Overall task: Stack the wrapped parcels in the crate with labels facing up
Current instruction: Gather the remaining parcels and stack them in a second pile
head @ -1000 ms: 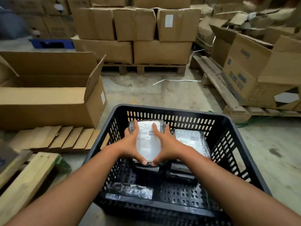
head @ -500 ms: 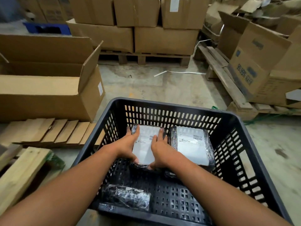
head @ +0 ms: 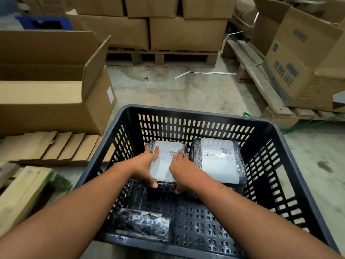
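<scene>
A black slotted plastic crate stands on the floor in front of me. Both hands hold a black-wrapped parcel with a white label facing up, low at the crate's far left. My left hand grips its left edge, my right hand its right edge. Right beside it lies a bigger wrapped parcel, label up. A third parcel in shiny black wrap lies at the near left corner, no label showing.
An open cardboard box sits to the left of the crate, with flattened card and a timber beam below it. Stacked cartons on pallets line the back and right. Bare concrete floor lies beyond the crate.
Both hands have lowered the labelled parcel from above the crate down to the far left, beside the bigger parcel. My view has tilted down.
</scene>
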